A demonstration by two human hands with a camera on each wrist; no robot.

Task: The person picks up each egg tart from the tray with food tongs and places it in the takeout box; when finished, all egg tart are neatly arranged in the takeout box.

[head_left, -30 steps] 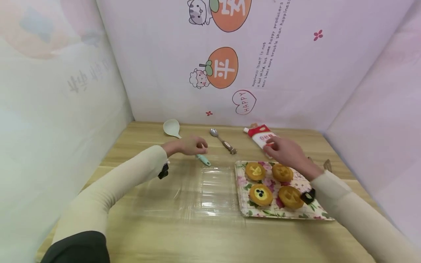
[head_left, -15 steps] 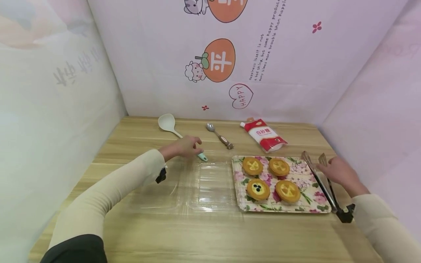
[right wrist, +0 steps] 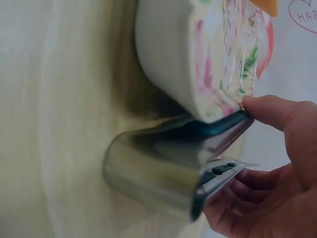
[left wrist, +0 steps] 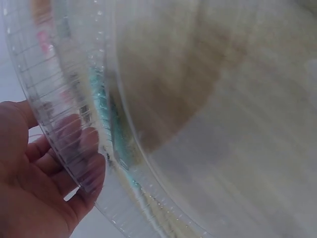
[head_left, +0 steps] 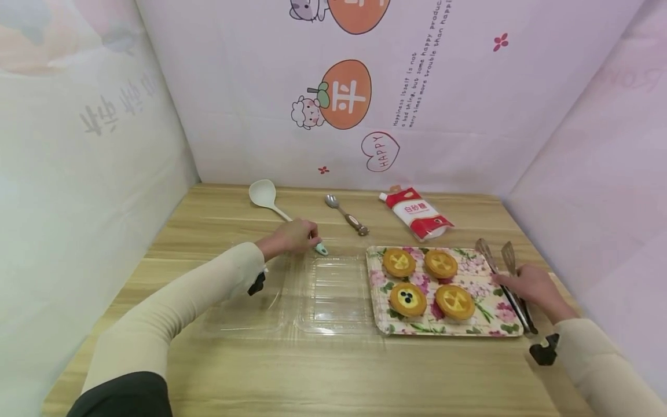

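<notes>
My left hand [head_left: 298,236] is at the far edge of a clear plastic clamshell container [head_left: 339,324], which lies open. In the left wrist view, the fingers [left wrist: 81,148] show through its ridged clear rim [left wrist: 54,119] and grip it. My right hand [head_left: 534,288] holds the metal tongs [head_left: 513,298] beside the flowered tray [head_left: 487,313]. Up close in the right wrist view, my thumb [right wrist: 270,110] lies on one tong arm near the tray's rim, and the other fingers are at the second arm. Several egg tarts [head_left: 455,302] sit on the tray's left half.
A ladle [head_left: 263,194] with a pale green handle lies behind the container, partly hidden by my left hand. Farther back are a spoon-like fork [head_left: 348,215] and a red-and-white sugar pouch [head_left: 416,212]. Printed cloth walls [head_left: 250,116] enclose the wooden table [head_left: 323,376].
My right hand has moved from above the tray and sugar pouch rightward to the tongs and grips them. The left hand has stayed near the container's edge, its fingers closing on the rim.
</notes>
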